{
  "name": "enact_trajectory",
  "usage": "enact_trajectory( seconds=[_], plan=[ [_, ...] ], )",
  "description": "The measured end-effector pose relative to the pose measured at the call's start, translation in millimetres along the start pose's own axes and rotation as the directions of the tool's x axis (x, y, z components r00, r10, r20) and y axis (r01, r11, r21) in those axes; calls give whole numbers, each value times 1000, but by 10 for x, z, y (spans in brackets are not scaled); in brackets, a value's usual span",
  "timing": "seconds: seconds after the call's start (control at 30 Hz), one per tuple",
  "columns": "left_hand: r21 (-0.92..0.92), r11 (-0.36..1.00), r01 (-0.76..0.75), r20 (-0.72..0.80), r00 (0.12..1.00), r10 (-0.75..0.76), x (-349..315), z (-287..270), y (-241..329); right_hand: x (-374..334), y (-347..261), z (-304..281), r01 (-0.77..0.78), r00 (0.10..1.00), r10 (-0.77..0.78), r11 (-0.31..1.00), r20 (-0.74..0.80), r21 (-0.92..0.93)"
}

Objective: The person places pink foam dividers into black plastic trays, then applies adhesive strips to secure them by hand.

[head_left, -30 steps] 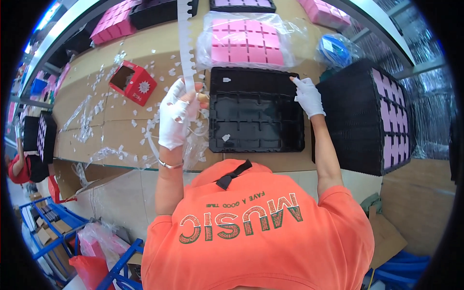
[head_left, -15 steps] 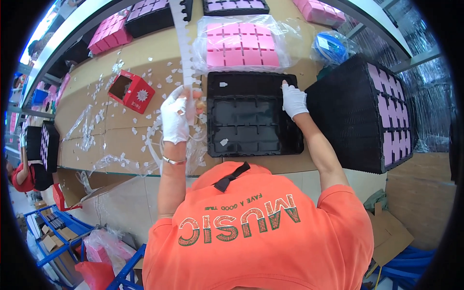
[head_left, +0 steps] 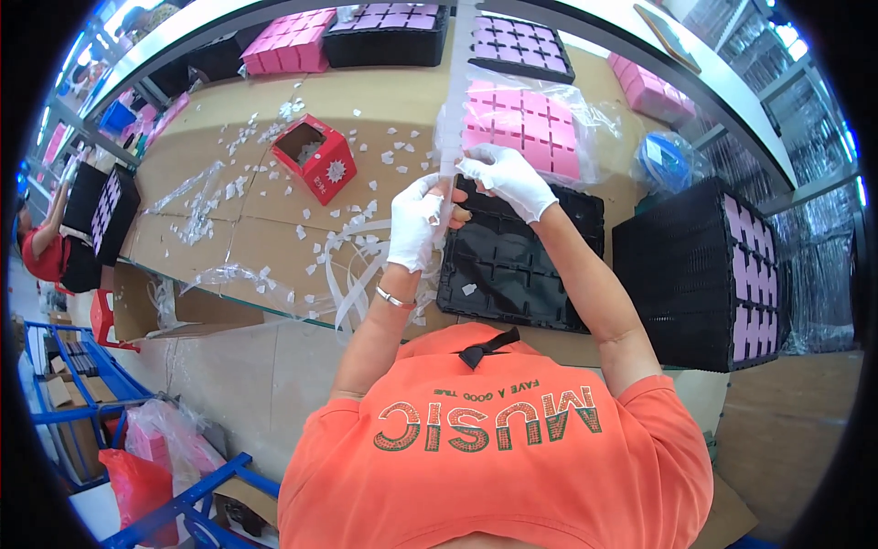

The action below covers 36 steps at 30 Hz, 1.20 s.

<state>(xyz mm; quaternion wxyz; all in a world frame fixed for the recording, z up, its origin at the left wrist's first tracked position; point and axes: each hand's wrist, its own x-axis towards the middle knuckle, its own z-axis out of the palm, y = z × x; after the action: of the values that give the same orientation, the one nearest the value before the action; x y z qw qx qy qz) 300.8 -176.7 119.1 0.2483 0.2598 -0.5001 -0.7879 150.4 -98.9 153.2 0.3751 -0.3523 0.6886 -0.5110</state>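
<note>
A long white strip of small labels [head_left: 455, 101] runs down from the top of the picture into my left hand [head_left: 413, 229]. That hand wears a white glove with bare fingertips and is closed on the strip. At the strip's right edge, my gloved right hand [head_left: 514, 181] pinches with thumb and fingers; whether a single label is between them is too small to tell. Beneath both hands lies a black plastic tray [head_left: 512, 274] with moulded compartments, its upper part partly covered by my hands and right forearm. One small white label [head_left: 469, 289] rests on the tray.
An open red box [head_left: 315, 169] stands left among scattered white scraps. Loose clear strips [head_left: 361, 274] lie beside my left forearm. Beyond the tray is a bagged pink divider block [head_left: 526, 123]. A tall black tray stack [head_left: 681, 265] stands right. A co-worker [head_left: 50, 242] is far left.
My right hand has left the tray's far right edge and moved left to the label strip. My left hand still holds the strip. The whole view has shifted.
</note>
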Motion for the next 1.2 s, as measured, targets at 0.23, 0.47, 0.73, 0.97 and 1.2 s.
enact_trajectory(
  seconds=[0.23, 0.47, 0.73, 0.97, 1.2],
  plan=[
    [255, 949, -186, -22, 980, 198, 57, -91, -167, -80, -68, 166, -79, 995, 87, 984, -43, 157],
    [837, 198, -509, 152, 566, 810, 161, -171, -330, -227, -53, 75, -176, 984, 176, 932, 30, 317],
    [215, 944, -251, -43, 963, 266, 173, -268, -247, -1134, 414, -678, -145, 954, 217, 938, -206, 315],
    [239, 957, -163, -119, 973, 196, 306, -427, -178, -2186, 1932, -1303, -417, 844, 336, 902, -419, -116],
    [296, 941, -162, -143, 967, 211, 351, -457, -247, -2164, 2248, -1030, -590, 804, 345, 570, -485, -572]
  ],
)
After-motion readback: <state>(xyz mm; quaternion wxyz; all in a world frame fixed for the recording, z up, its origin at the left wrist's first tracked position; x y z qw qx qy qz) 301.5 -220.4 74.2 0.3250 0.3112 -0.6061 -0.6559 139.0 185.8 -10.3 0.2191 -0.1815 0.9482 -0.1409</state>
